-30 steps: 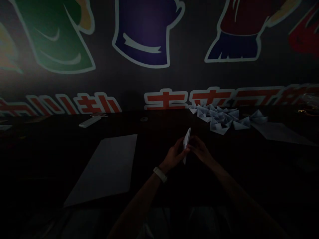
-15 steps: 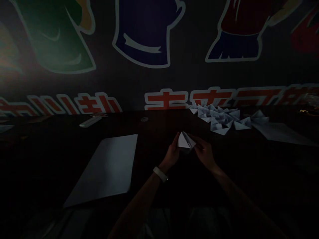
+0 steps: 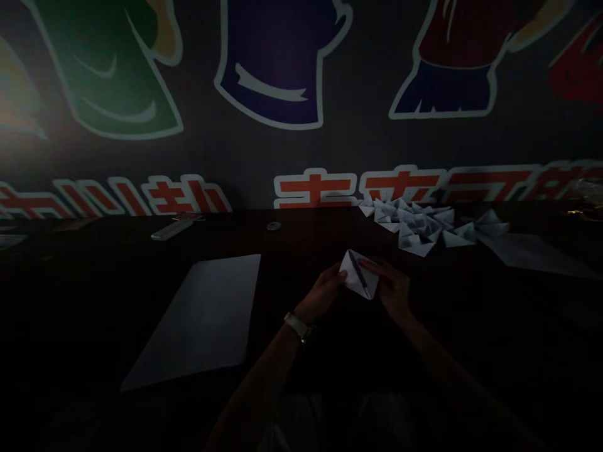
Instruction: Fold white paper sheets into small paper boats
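Observation:
Between my two hands is a small folded white paper (image 3: pixel 354 280), roughly diamond-shaped, with a dark gap running down its middle. My left hand (image 3: pixel 325 287) grips its left corner, the thumb lying on the near face. On the other side, my right hand (image 3: pixel 394 290) holds the right edge, its fingers along the upper right face. The paper is held above the dark table. A light-banded watch (image 3: pixel 298 327) is on my left wrist. Beyond the right hand lies a pile of folded white paper boats (image 3: pixel 414 221).
To my left lies a stack of white sheets (image 3: pixel 202 320). A whitish flat box (image 3: pixel 173 230) and a small round disc (image 3: pixel 274 226) are farther back. Right of the boats is a loose white sheet (image 3: pixel 537 252). A painted wall (image 3: pixel 358 138) stands behind the dark table.
The folded paper has turned and flattened from a bulging, opened shape into a diamond facing me. My left thumb now lies on its face, and my right fingers have shifted onto its upper right.

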### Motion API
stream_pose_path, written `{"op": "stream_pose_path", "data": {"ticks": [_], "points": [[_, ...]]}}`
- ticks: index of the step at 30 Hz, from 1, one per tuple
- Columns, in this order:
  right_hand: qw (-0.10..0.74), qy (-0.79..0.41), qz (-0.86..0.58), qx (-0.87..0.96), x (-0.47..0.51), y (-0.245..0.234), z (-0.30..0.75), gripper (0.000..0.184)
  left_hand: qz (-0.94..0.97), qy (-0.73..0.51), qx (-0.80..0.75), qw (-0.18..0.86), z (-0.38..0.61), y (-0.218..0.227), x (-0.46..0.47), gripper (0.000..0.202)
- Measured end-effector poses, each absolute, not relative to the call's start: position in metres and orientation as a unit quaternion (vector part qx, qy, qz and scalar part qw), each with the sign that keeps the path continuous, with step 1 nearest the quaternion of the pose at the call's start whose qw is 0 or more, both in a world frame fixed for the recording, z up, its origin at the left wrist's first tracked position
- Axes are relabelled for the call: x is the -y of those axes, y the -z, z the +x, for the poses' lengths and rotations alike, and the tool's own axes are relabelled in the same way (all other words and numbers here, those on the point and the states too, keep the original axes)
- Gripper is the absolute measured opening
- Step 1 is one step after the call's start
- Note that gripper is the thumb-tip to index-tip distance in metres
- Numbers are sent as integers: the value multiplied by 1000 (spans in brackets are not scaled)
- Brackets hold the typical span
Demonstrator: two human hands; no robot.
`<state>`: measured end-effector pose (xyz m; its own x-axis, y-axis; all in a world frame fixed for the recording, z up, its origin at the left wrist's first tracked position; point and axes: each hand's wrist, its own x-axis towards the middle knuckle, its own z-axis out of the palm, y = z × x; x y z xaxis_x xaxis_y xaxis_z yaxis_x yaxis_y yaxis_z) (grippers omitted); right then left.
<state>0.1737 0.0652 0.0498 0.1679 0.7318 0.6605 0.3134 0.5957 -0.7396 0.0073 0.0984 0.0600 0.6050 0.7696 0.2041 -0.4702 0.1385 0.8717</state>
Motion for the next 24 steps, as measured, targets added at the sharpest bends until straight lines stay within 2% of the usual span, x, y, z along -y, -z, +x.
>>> {"op": "stream_pose_path", "data": {"ticks": [4, 9, 11, 15, 22, 24], "points": [[595, -186, -414, 663, -64, -54, 173, 30, 536, -450, -233, 675, 9, -52, -104, 36], [600, -263, -417, 630, -66, -57, 172, 37, 557, -461, -289, 627, 5, -48, -112, 42], [585, -264, -442, 627, -68, -58, 171, 37, 573, -451, -292, 619, 3, -49, -113, 42], [559, -248, -483, 626, -72, -58, 172, 24, 612, -436, -296, 589, 2, -53, -112, 43], [553, -222, -497, 630, -77, -55, 178, 27, 655, -437, -285, 547, 1, -56, -111, 43], [564, -210, -489, 632, -76, -55, 178, 34, 636, -451, -281, 560, 0, -54, -114, 42]]}}
